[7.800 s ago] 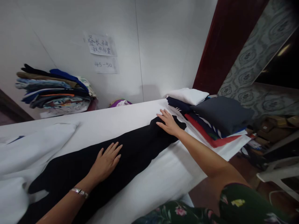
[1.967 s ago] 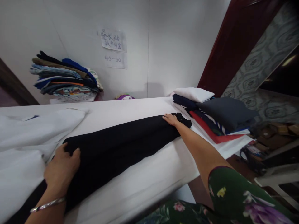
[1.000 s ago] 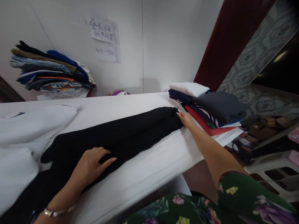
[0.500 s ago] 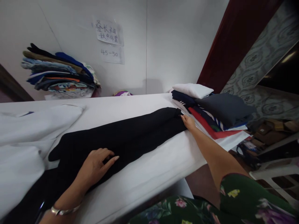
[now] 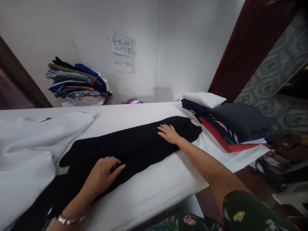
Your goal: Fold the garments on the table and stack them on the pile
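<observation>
A long black garment [image 5: 141,141] lies folded into a strip across the white-covered table [image 5: 154,186]; whether it is trousers or a top I cannot tell. My left hand [image 5: 103,171] rests on its near left part, fingers loosely bent and thumb apart, gripping nothing. Flat on the cloth nearer its right end lies my right hand [image 5: 169,133], fingers stretched out. The garment's right end shows a small bunched edge, and its lower left part runs on past my left wrist.
At the right end of the table is a pile of folded clothes [image 5: 240,118]. Another stack of clothes [image 5: 77,81] stands at the back left. White fabric [image 5: 26,150] lies rumpled on the left. Paper signs [image 5: 124,45] hang on the wall.
My right hand has let go of the garment's right end and moved left, now flat on the cloth. My left hand stays on the garment. The view has shifted slightly.
</observation>
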The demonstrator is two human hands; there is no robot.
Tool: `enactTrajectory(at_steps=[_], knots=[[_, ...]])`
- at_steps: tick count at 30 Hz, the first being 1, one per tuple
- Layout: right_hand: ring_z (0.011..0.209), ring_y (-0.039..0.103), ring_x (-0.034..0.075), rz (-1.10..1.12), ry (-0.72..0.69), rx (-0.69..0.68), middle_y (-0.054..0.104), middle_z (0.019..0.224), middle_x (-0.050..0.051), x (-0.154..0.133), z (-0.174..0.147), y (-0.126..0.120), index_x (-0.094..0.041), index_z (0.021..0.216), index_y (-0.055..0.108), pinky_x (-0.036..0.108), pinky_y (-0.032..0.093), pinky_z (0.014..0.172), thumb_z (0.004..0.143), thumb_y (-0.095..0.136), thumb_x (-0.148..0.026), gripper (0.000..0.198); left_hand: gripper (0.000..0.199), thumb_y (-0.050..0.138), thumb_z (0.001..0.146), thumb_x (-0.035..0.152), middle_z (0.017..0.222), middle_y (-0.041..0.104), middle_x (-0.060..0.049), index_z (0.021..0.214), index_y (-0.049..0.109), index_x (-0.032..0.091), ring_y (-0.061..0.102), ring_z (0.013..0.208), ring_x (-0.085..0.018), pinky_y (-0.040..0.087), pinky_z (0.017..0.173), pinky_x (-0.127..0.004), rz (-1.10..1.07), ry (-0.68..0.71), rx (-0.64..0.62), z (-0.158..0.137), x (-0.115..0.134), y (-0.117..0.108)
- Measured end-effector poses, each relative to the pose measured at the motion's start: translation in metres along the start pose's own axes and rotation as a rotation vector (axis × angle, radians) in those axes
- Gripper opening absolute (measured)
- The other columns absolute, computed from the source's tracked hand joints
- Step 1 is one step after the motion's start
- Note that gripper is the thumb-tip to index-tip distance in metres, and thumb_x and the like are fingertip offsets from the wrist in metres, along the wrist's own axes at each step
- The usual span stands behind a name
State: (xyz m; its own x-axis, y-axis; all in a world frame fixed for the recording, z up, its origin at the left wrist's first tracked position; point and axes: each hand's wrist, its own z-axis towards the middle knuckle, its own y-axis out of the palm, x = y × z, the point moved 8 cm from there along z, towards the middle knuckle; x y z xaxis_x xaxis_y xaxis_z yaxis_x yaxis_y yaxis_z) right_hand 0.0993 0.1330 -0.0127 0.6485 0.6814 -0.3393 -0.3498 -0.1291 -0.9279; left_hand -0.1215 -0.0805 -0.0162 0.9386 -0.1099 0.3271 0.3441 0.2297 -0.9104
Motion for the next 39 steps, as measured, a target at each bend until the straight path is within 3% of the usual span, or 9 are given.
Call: enactTrajectory(at_steps=[4,10,15,19,22,25,29,34,39], knots=[[0.143,0.026,0.024,0.059,0.058,-0.075,0.039,0.151,0.006,0.01,-0.001,0.015,-0.026,0.142,0.043,0.051,0.012,0.116,0.097,0.031,-0.052,0.053,0.032,0.048,0.088,0.051,0.073,0.065,-0.001,0.085,0.065,0.024,0.06,0.07,-0.019,0.046,0.071,-0.033,-0.01,-0.004,0.017,-0.001,0.001,-0.002],[0.144,0.024,0.023,0.095,0.059,-0.076,0.037,0.152,0.005,0.01,-0.002,0.013,-0.028,0.143,0.042,0.051,0.01,0.117,0.097,0.032,-0.054,0.054,0.035,0.041,0.091,0.047,0.108,0.066,-0.013,0.103,0.061,0.021,0.06,0.104,-0.03,0.045,0.087,-0.044,0.2,-0.075,0.408,-0.01,-0.013,-0.039],[0.144,0.023,0.023,0.138,0.1,-0.12,0.037,0.152,0.004,0.024,0.011,0.0,-0.03,0.142,0.044,0.052,0.01,0.116,0.097,0.027,-0.057,0.055,0.043,0.038,0.09,0.05,0.109,0.066,-0.017,0.105,0.062,0.018,0.06,0.105,-0.036,0.046,0.084,-0.049,0.288,-0.133,0.3,-0.006,-0.031,-0.03],[0.147,0.013,0.024,-0.085,0.279,-0.055,0.029,0.156,0.006,0.075,0.018,-0.02,-0.027,0.143,0.043,0.052,0.006,0.116,0.096,0.032,-0.056,0.056,0.046,0.038,0.089,0.05,0.109,0.066,-0.019,0.104,0.064,0.014,0.059,0.105,-0.037,0.046,0.084,-0.049,0.287,-0.157,0.284,-0.006,-0.035,-0.027],[0.146,0.013,0.027,-0.163,0.443,-0.061,0.023,0.157,0.01,0.113,0.012,-0.019,-0.023,0.145,0.038,0.057,0.009,0.114,0.096,0.029,-0.055,0.059,0.046,0.037,0.089,0.051,0.108,0.066,-0.018,0.103,0.064,0.016,0.059,0.104,-0.037,0.047,0.082,-0.049,0.286,-0.169,0.276,-0.006,-0.035,-0.026],[0.146,0.013,0.027,-0.162,0.484,-0.067,0.019,0.158,0.012,0.128,0.008,-0.011,-0.021,0.147,0.034,0.059,0.013,0.112,0.097,0.025,-0.055,0.061,0.045,0.036,0.09,0.05,0.108,0.066,-0.017,0.103,0.063,0.016,0.059,0.105,-0.036,0.047,0.082,-0.048,0.301,-0.179,0.262,-0.006,-0.035,-0.025],[0.146,0.015,0.027,-0.175,0.496,-0.084,0.02,0.158,0.011,0.129,0.009,-0.011,-0.023,0.146,0.036,0.058,0.015,0.112,0.096,0.027,-0.055,0.06,0.045,0.035,0.091,0.049,0.108,0.067,-0.016,0.103,0.064,0.016,0.06,0.104,-0.034,0.047,0.082,-0.046,0.307,-0.184,0.267,-0.004,-0.034,-0.025],[0.143,0.023,0.033,-0.219,0.483,-0.073,0.034,0.152,0.015,0.113,0.016,-0.026,-0.022,0.133,0.054,0.065,0.014,0.108,0.096,0.034,-0.05,0.05,0.039,0.04,0.09,0.044,0.106,0.067,-0.013,0.102,0.065,0.017,0.06,0.102,-0.031,0.046,0.085,-0.043,0.295,-0.205,0.272,-0.004,-0.027,-0.027],[0.142,0.026,0.03,-0.142,0.204,0.092,0.039,0.15,0.011,0.051,0.029,-0.018,-0.025,0.133,0.054,0.059,0.017,0.112,0.097,0.032,-0.049,0.049,0.029,0.048,0.09,0.037,0.108,0.066,-0.011,0.104,0.064,0.018,0.057,0.103,-0.027,0.043,0.087,-0.041,0.246,-0.269,0.269,-0.007,-0.019,-0.029]])
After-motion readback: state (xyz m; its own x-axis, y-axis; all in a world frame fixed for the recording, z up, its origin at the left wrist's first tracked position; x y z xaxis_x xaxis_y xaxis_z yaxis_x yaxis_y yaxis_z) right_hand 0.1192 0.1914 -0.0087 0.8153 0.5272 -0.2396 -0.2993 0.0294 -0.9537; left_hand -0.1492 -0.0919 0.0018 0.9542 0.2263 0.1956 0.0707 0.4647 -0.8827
